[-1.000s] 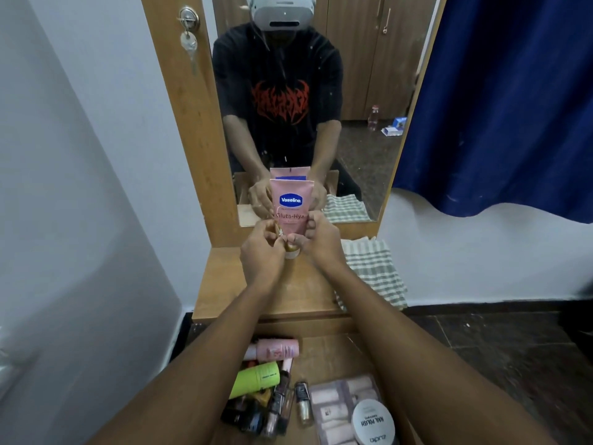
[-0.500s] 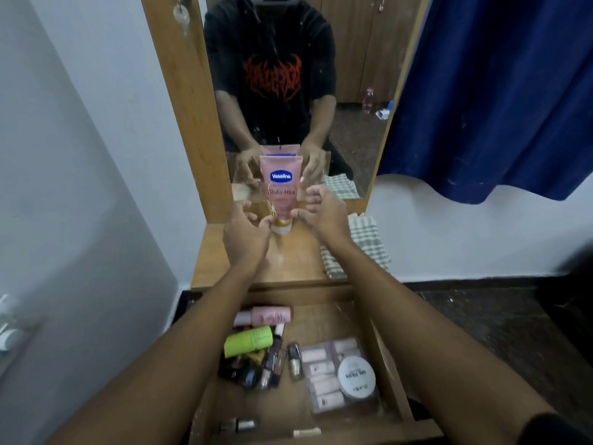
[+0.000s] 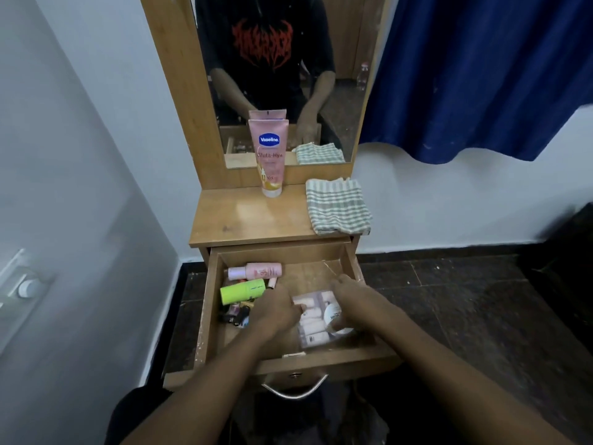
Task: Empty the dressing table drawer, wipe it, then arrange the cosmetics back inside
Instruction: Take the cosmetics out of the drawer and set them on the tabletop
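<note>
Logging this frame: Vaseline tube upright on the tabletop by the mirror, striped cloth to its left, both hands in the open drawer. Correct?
No: the head view shows the striped cloth to the right of the Vaseline tube, not left. The tube is upright on the tabletop by the mirror; left hand and right hand are in the open drawer.

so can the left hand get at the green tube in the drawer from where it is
Probably yes. The drawer stands open, the green tube lies uncovered near its left wall, and the left hand is down in the drawer just right of the tube, with nothing visible between them.
</note>
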